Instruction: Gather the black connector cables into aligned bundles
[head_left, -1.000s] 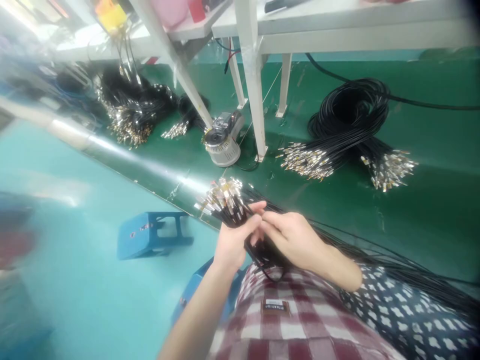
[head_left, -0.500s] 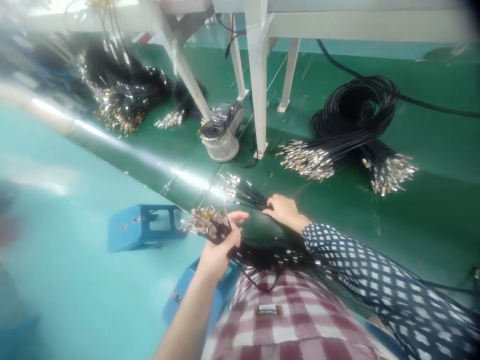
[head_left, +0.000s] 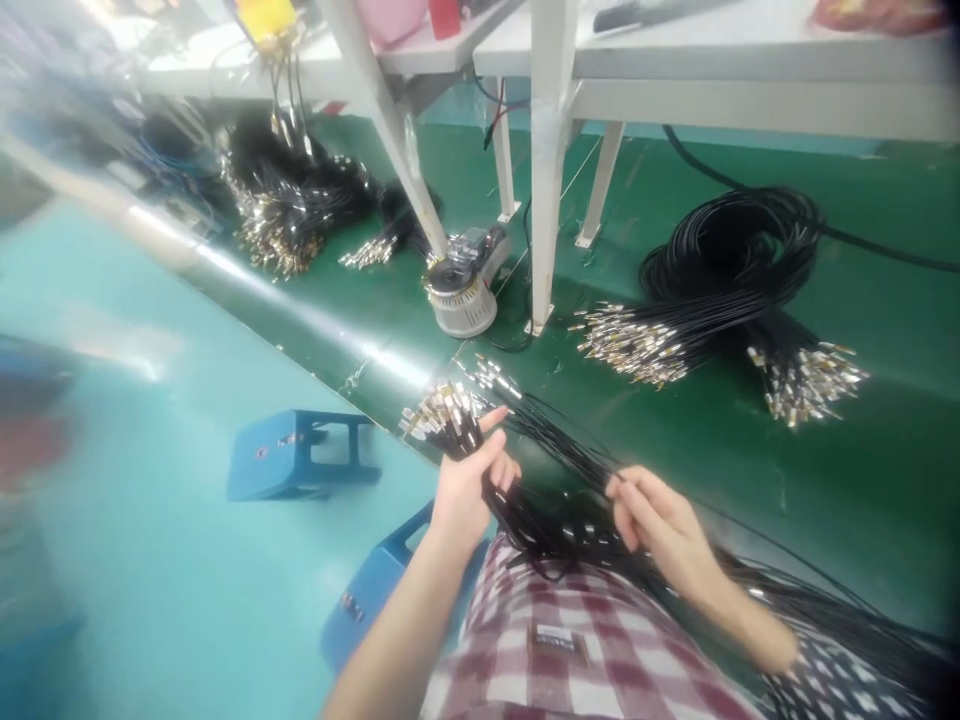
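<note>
My left hand [head_left: 469, 490] is wrapped round a thick bundle of black cables [head_left: 517, 518], just below its silvery connector ends [head_left: 442, 415]. Its index finger sticks out to the right. To the right, my right hand [head_left: 664, 525] pinches a thinner group of black cables [head_left: 559, 440], whose metal tips [head_left: 495, 378] lie up and left by the left hand. How many strands the right fingers grip is hard to tell. More black cable runs across the lap, over a checked apron [head_left: 517, 620], and off to the lower right.
On the green floor [head_left: 757, 470] lie a big coiled cable bundle [head_left: 731, 240] at right and several more cable heaps [head_left: 292, 215] at left. A round grey device [head_left: 461, 295] stands by the white table leg [head_left: 551, 180]. Two blue stools [head_left: 262, 460] are at left.
My right hand has slid right and down along the thinner cables, away from their tips. The left hand still grips its bundle, its fingers curled more. The view has shifted, showing more tabletop.
</note>
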